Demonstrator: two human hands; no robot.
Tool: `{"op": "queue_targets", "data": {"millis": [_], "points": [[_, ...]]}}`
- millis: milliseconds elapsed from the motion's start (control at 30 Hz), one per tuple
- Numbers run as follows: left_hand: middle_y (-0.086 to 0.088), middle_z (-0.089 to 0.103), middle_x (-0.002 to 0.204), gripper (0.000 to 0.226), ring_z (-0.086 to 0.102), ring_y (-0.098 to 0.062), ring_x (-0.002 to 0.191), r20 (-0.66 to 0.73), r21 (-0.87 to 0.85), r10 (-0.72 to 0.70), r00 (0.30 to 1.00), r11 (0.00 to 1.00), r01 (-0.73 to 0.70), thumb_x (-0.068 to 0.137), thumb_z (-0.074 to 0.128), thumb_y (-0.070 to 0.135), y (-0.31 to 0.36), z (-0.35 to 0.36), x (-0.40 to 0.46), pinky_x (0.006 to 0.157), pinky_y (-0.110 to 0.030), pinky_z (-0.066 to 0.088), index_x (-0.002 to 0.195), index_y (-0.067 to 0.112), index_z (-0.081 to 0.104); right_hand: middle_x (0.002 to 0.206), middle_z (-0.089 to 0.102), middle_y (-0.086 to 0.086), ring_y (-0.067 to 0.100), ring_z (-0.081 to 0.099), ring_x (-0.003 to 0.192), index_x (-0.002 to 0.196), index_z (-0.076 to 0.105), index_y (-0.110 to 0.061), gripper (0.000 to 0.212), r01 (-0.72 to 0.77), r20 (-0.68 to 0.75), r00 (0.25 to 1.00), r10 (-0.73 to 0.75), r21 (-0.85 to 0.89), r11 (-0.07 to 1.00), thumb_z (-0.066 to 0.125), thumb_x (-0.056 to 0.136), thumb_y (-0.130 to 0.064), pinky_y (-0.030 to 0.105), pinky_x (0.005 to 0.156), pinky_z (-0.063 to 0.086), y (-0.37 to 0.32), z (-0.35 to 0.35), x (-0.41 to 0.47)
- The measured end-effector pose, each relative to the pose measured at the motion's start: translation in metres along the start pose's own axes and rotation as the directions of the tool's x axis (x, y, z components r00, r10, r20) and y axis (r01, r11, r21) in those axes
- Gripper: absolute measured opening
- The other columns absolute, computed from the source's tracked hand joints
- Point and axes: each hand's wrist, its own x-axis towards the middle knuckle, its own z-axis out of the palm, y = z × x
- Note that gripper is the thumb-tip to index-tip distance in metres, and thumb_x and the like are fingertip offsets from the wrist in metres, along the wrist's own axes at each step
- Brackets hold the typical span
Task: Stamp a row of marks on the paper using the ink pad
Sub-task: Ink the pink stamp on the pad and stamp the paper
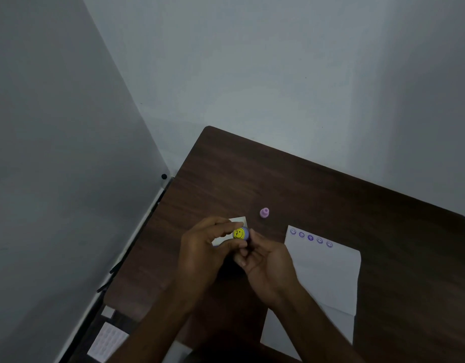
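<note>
On the desk, largest first
desk [317,192]: dark wood, pushed into a wall corner; its near edge runs out of frame.
paper [328,273]: white sheet on the desk, right of the hands, lower corner covered by the right forearm.
row of marks [310,237]: five purple smiley prints along the paper's far edge, one darker than the rest; row stops short of the right side, so likely done or nearly done, with room for more.
left hand [202,247]: fingers curled, tips pinched on the stamp from the left.
right hand [262,260]: palm up, fingers closed on the stamp from below and right; both hands are together around it, above the desk.
stamp [241,233]: small round purple body, yellow smiley end facing the camera; held between the two hands, left of the paper, not over it.
pink piece [264,213]: small, standing alone on the desk beyond the hands; probably the stamp's cap, judgement only.
progress: row printed; what is left looks like capping or re-inking, cannot say which.
hidden: ink pad not seen as a separate thing, may be built into the stamp; stamp's printing face turned away.
white slip [239,220]: mostly hidden under the hands, purpose unclear.
sheet at lower left [108,341]: pale grid of dots, too blurred to read.
</note>
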Motion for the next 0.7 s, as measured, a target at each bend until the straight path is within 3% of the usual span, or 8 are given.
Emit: {"op": "queue_targets", "data": {"millis": [167, 300, 367, 433, 500, 600, 700], "points": [[0.024, 0.063, 0.089, 0.031, 0.060, 0.007, 0.086, 0.029, -0.100, 0.002, 1.000, 0.995, 0.001, 0.064, 0.082, 0.019, -0.003, 0.005, 0.006, 0.074, -0.003, 0.042, 0.092, 0.026, 0.072, 0.071, 0.058, 0.010, 0.013, 0.048, 0.059, 0.112, 0.063, 0.004, 0.031, 0.035, -0.015, 0.999, -0.037, -0.151, 0.988, 0.048, 0.092, -0.016, 0.029, 0.055, 0.040, -0.010, -0.007, 0.003], [0.027, 0.059, 0.084, 0.030, 0.059, 0.002, 0.082, 0.090, 0.028, -0.047, 0.995, 0.999, 0.045, 0.069, 0.082, 0.026, -0.015, 0.018, 0.010, 0.071, -0.006, 0.043, 0.091, 0.037, 0.065, 0.064, 0.060, 0.008, 0.014, 0.052, 0.056, 0.104, 0.066, -0.002, 0.025, 0.063, -0.120, 0.987, -0.107, -0.320, 0.945, 0.059, 0.084, -0.015, 0.027, 0.052, 0.045, -0.018, -0.015, 0.005], [0.021, 0.062, 0.092, 0.034, 0.058, 0.000, 0.084, 0.127, 0.077, -0.089, 0.988, 0.994, 0.079, 0.071, 0.080, 0.026, -0.024, 0.032, 0.011, 0.079, -0.014, 0.047, 0.098, 0.035, 0.062, 0.062, 0.062, 0.008, 0.015, 0.054, 0.054, 0.095, 0.068, -0.005, 0.014, 0.041, -0.254, 0.957, -0.142, -0.363, 0.931, 0.060, 0.086, -0.011, 0.026, 0.051, 0.048, -0.021, -0.020, 0.009], [0.006, 0.064, 0.111, 0.043, 0.058, -0.007, 0.099, 0.183, 0.126, -0.239, 0.954, 0.968, 0.219, 0.075, 0.078, 0.029, -0.031, 0.049, 0.013, 0.094, -0.029, 0.046, 0.115, 0.023, 0.061, 0.064, 0.067, 0.008, 0.015, 0.059, 0.055, 0.090, 0.070, -0.010, 0.009, 0.048, -0.317, 0.928, -0.195, -0.416, 0.908, 0.063, 0.084, -0.012, 0.024, 0.050, 0.050, -0.025, -0.030, 0.013], [0.002, 0.062, 0.116, 0.047, 0.054, -0.009, 0.102, 0.216, 0.154, -0.347, 0.913, 0.935, 0.319, 0.078, 0.075, 0.032, -0.039, 0.063, 0.015, 0.096, -0.027, 0.039, 0.120, 0.019, 0.059, 0.075, 0.071, 0.007, 0.016, 0.063, 0.064, 0.095, 0.071, -0.014, 0.015, 0.039, -0.349, 0.897, -0.270, -0.548, 0.836, 0.068, 0.081, -0.018, 0.025, 0.055, 0.050, -0.028, -0.042, 0.018], [0.008, 0.064, 0.102, 0.037, 0.053, -0.001, 0.088, 0.253, 0.117, -0.277, 0.927, 0.960, 0.255, 0.078, 0.074, 0.032, -0.046, 0.079, 0.021, 0.080, -0.016, 0.039, 0.112, 0.025, 0.063, 0.086, 0.072, -0.001, 0.011, 0.066, 0.080, 0.098, 0.070, -0.021, 0.019, 0.017, -0.354, 0.834, -0.424, -0.751, 0.660, 0.071, 0.079, -0.024, 0.023, 0.066, 0.052, -0.034, -0.061, 0.027], [0.008, 0.063, 0.106, 0.037, 0.054, 0.000, 0.090, 0.302, 0.109, -0.255, 0.919, 0.967, 0.232, 0.079, 0.073, 0.031, -0.052, 0.091, 0.029, 0.083, -0.019, 0.042, 0.115, 0.026, 0.063, 0.085, 0.070, -0.009, 0.002, 0.064, 0.082, 0.090, 0.070, -0.027, 0.010, 0.019, -0.245, 0.804, -0.541, -0.900, 0.435, 0.069, 0.081, -0.024, 0.021, 0.076, 0.050, -0.042, -0.076, 0.039]]}}
